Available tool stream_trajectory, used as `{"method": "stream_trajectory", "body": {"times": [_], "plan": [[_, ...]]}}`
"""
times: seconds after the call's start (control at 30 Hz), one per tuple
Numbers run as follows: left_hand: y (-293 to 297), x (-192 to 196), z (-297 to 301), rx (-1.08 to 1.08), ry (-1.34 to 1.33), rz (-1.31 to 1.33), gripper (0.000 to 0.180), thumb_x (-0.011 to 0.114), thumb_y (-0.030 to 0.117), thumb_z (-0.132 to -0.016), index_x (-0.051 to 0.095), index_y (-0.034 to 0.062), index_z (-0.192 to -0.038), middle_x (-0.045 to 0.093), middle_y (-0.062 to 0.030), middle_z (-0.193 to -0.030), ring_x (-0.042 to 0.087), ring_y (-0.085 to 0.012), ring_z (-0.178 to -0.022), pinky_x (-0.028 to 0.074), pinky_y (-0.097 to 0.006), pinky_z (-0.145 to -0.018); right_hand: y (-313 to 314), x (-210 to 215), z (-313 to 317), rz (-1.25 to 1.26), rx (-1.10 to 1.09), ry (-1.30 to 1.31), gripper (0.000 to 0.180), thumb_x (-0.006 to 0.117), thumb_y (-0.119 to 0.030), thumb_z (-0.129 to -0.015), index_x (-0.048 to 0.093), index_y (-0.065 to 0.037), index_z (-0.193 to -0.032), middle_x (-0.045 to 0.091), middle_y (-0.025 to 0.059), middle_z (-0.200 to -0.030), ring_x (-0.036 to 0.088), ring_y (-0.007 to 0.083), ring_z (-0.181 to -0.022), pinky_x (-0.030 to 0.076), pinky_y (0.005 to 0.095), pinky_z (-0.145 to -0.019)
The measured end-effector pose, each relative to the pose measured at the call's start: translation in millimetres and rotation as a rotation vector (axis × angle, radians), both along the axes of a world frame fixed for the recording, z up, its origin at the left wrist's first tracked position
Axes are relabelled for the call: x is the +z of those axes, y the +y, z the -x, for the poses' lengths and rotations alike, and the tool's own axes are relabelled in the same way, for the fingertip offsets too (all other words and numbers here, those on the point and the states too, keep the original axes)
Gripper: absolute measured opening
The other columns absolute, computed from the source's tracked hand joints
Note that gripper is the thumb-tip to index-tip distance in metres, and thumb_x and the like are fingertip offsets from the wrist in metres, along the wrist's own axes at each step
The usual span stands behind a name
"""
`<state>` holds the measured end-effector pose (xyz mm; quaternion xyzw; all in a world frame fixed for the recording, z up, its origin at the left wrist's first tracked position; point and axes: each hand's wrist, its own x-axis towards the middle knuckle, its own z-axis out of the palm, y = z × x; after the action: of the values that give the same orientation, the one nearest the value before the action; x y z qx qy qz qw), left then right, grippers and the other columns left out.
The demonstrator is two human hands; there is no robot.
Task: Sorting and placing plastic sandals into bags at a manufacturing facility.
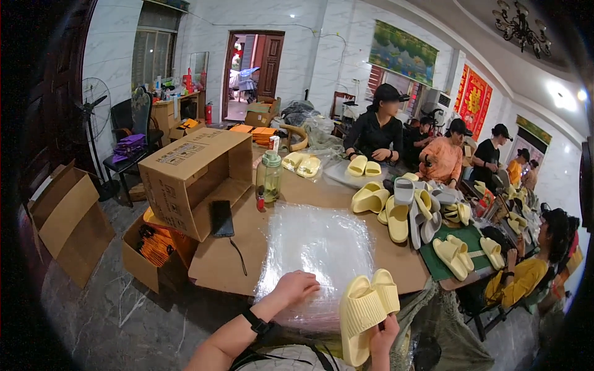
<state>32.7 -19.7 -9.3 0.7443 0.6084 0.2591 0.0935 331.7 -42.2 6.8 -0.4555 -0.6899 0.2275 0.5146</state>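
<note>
My right hand is closed around a pair of pale yellow slide slippers, held upright beside the table's near edge. The two slippers are pressed together, the ribbed strap of one facing up toward me. My left hand, with a black watch on its wrist, lies on a stack of clear plastic bags. Its fingers reach over the shiny film; whether the fingertips lift any of it I cannot make out. The slippers hang just right of the bags.
An open cardboard box, a phone and a green-lidded bottle stand left of the bags. Loose yellow and grey slippers pile up on the right. A co-worker in black sits across; several others line the far right.
</note>
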Motion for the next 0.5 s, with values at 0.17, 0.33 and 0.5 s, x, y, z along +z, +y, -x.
{"method": "stream_trajectory", "body": {"times": [0.17,0.33,0.5], "plan": [[-0.8,14.9,-4.8,0.181,-0.501,0.085,0.028,0.061,0.032,-0.094,0.073,0.0106,-0.106,0.072,-0.0116,-0.104,0.068,-0.0298,-0.092,0.053,-0.037,-0.079,5.0,9.4,-6.3,-0.198,-0.078,-0.038,0.028,0.067,-0.007,-0.083,0.066,0.003,-0.109,0.063,0.0224,-0.109,0.062,0.0397,-0.095,0.050,0.0394,-0.079],[-4.9,32.8,3.5,0.198,-0.658,-0.035,0.022,0.062,0.018,-0.096,0.074,0.0051,-0.109,0.074,-0.0101,-0.105,0.069,-0.0179,-0.095,0.053,-0.031,-0.082,8.2,23.5,-23.6,-0.270,-0.270,-0.101,0.027,0.069,-0.011,-0.084,0.068,0.002,-0.107,0.064,0.0213,-0.110,0.064,0.0370,-0.096,0.051,0.0395,-0.078],[-0.1,29.2,-6.7,0.099,-0.724,-0.182,0.022,0.065,0.022,-0.094,0.074,0.0076,-0.107,0.072,-0.0101,-0.109,0.070,-0.0216,-0.096,0.053,-0.032,-0.079,-10.0,34.6,-15.7,-0.243,-0.051,-0.012,0.026,0.073,-0.005,-0.082,0.070,0.003,-0.107,0.066,0.0194,-0.117,0.066,0.0297,-0.103,0.052,0.0347,-0.084]]}}
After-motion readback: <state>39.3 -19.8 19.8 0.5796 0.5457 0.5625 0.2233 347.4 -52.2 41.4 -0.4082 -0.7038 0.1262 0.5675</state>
